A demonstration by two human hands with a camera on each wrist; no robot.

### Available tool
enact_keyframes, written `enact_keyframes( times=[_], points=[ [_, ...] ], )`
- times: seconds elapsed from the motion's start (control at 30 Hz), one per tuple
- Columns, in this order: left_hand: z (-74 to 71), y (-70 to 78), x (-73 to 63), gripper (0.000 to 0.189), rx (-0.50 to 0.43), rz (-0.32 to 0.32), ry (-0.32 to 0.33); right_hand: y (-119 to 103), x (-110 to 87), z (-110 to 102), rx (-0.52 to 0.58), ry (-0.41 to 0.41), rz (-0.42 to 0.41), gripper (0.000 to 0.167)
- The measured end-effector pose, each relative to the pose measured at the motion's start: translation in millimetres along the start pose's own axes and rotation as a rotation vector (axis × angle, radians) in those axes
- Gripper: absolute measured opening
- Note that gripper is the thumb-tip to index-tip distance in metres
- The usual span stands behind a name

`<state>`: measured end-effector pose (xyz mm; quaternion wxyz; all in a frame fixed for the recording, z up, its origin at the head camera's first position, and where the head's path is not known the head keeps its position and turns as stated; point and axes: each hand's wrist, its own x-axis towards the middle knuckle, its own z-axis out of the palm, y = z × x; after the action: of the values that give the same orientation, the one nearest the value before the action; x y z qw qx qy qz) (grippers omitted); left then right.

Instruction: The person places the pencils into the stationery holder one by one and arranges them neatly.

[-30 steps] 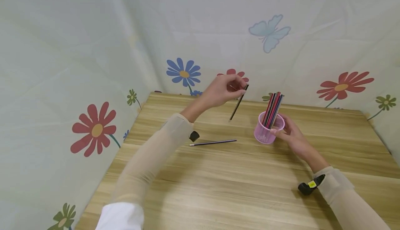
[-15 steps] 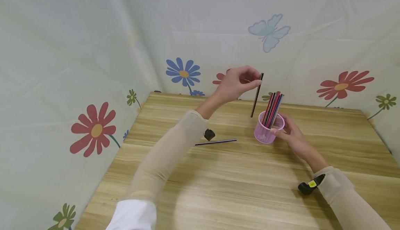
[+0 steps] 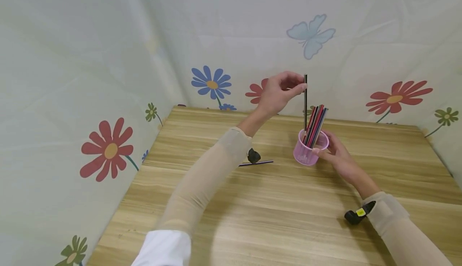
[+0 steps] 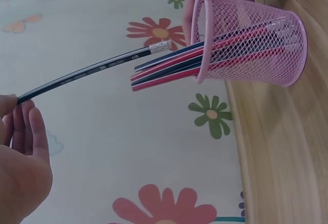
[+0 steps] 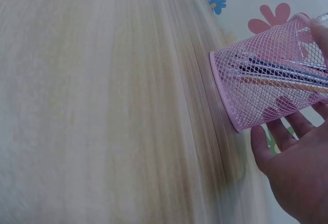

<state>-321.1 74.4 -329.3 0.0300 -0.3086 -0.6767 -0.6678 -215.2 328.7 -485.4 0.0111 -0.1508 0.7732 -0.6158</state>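
My left hand [image 3: 279,93] pinches a dark striped pencil [image 3: 305,105] near its upper end and holds it upright. Its eraser end points down, right at the left side of the rim of a pink mesh pencil cup [image 3: 304,157]. Leaning to the right in the cup is a bunch of red, black and blue pencils [image 3: 319,123]. My right hand [image 3: 341,161] grips the cup from the right, thumb at the rim; in the right wrist view its fingers [image 5: 277,134] lie along the mesh. In the left wrist view the held pencil [image 4: 87,73] looks bent.
One dark blue pencil [image 3: 262,163] lies on the wooden table [image 3: 260,218], partly hidden behind the left sleeve and a black wrist camera [image 3: 254,156]. Another black camera [image 3: 355,217] sits at the right wrist. A flower-printed cloth [image 3: 249,25] rises behind the table's back edge.
My left hand has moved right and up with the pencil, bringing it from a slant to upright at the cup. The right hand and the cup have stayed in place.
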Motion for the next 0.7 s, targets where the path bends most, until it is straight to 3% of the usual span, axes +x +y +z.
enact_keyframes(
  times=[0.17,0.37,0.7],
  points=[
    [10.7,-11.9,2.3,0.020,-0.008,0.000,0.024,1.0,-0.4,0.1,0.003,0.002,-0.003,0.067],
    [19.6,-27.1,0.7,0.020,0.059,0.000,0.028,0.5,-0.6,1.2,-0.001,0.002,-0.003,0.067],
    [28.0,-48.8,-8.9,0.020,0.152,-0.064,0.018,-1.2,0.1,-0.9,-0.015,-0.009,0.013,0.067]
  ],
)
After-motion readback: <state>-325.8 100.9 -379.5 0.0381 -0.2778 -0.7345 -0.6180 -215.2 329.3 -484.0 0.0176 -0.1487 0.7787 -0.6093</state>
